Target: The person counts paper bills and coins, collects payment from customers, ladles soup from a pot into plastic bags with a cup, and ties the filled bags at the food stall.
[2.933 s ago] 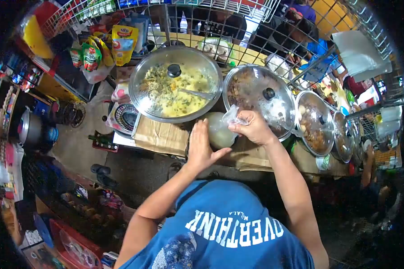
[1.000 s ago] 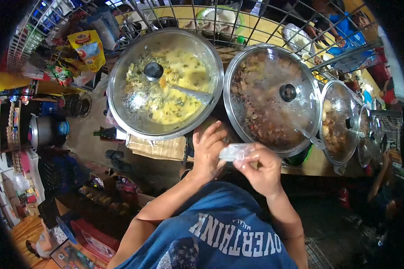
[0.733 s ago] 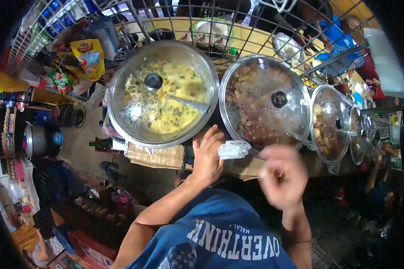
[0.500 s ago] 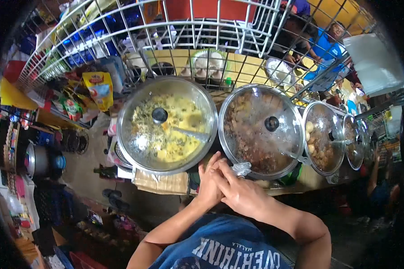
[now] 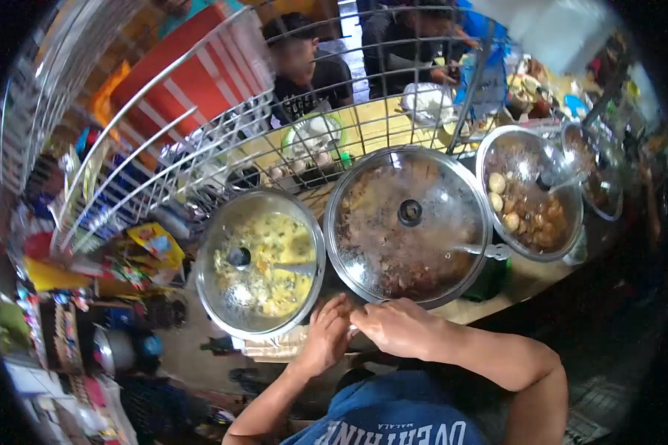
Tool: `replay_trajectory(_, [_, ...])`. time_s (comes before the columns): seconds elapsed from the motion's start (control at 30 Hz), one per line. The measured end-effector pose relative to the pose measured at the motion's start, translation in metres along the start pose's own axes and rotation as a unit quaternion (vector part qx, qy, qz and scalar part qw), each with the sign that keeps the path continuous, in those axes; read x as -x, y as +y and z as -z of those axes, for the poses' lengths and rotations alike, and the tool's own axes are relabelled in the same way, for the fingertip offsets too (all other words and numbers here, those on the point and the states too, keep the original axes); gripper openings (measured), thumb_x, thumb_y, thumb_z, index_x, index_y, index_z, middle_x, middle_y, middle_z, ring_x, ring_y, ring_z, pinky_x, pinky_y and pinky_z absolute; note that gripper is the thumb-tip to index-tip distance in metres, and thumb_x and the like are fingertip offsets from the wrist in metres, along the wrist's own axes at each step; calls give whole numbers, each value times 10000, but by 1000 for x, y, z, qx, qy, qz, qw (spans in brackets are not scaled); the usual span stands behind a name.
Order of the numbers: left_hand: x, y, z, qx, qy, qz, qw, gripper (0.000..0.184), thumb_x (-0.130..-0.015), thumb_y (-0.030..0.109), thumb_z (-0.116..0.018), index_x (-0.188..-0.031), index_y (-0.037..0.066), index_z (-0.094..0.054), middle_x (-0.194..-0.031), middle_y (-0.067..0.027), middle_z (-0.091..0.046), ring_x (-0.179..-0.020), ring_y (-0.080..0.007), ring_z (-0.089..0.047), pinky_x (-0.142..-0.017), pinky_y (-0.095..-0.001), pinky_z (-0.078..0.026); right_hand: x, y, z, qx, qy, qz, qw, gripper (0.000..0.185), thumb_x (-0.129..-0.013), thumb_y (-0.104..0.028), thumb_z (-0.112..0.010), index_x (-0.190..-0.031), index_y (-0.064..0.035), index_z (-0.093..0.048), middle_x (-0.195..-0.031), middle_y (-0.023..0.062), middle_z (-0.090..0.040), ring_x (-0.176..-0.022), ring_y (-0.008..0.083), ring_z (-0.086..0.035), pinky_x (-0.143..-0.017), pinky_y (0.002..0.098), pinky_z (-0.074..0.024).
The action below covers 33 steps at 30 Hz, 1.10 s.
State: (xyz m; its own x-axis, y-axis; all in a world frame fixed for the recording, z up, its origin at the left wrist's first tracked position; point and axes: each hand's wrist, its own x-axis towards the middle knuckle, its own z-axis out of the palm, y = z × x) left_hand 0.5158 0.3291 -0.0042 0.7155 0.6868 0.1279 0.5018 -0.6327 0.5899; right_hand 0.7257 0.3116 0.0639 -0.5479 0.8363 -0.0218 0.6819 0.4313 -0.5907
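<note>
My left hand (image 5: 327, 335) and my right hand (image 5: 397, 328) meet in front of my chest, below the gap between two lidded pans. The fingers of both hands are curled and closed, with the right thumb and fingertips against the left fingers. A small whitish bit shows between them, too small to name. Just above my left hand is a pan of yellow, creamy food (image 5: 286, 236) under a glass lid with a black knob. Nearest my right hand is a larger pan of brown, chopped meat (image 5: 393, 256), also glass-lidded, with a utensil handle sticking out.
Further right stand a lidded pan with eggs in brown sauce (image 5: 531, 230) and another lidded pan (image 5: 597, 174). A wire rack (image 5: 223, 133) rises behind the pans. Beyond it are a plastic-covered green plate (image 5: 315, 137) and a seated person (image 5: 304, 74).
The view has swung, so the pans appear tilted and lower. My fingers, stretched and laid over each other before, are now curled together. The clear plastic beside my right hand no longer shows.
</note>
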Motion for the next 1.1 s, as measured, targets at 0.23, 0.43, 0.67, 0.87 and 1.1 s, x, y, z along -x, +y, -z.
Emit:
replay_trajectory(0.23, [-11,0,4,6,-1,-38,999,294,-737,61,-698,-1021,58,-624,-1129,-127,-561,-1224,-327,-459,-976,-463,-362,27,12,-28,-38,130,-58,989,181,-858,-193,-565,-747,-54,-600,-664,156,-614,-633,331,-644,-563,440,-515])
replay_trajectory(0.43, [-16,18,24,-175,-117,-13,977,216,-795,209,-650,-1000,140,-665,-983,-68,-620,-979,-272,-594,-805,-449,-462,44,4,-49,-76,166,-128,975,208,-879,-216,-580,-749,-58,-617,-657,165,-620,-612,347,-631,-550,447,-491])
replay_trajectory(0.67, [-19,25,19,133,-106,223,960,208,-877,77,-560,-1044,-24,-629,-744,-96,-625,-653,-95,-544,-576,-281,-472,54,-21,-112,-432,269,-218,833,158,-932,-124,-536,-962,4,-624,-767,102,-672,-675,157,-648,-622,287,-498])
replay_trajectory(0.87, [-13,25,9,482,-62,373,790,226,-906,38,-471,-1115,-28,-524,-831,-107,-620,-604,-142,-564,-520,-267,-470,22,-51,-167,-601,352,-216,685,139,-926,-9,-463,-921,-22,-601,-704,5,-600,-520,61,-481,-471,221,-388])
replay_trajectory(1.1, [0,16,1,567,-20,482,667,238,-931,110,-439,-1152,22,-446,-815,-134,-615,-565,-138,-574,-425,-276,-469,6,-65,-152,-470,458,-131,743,109,-857,45,-508,-910,-9,-586,-787,66,-641,-768,151,-611,-705,306,-487])
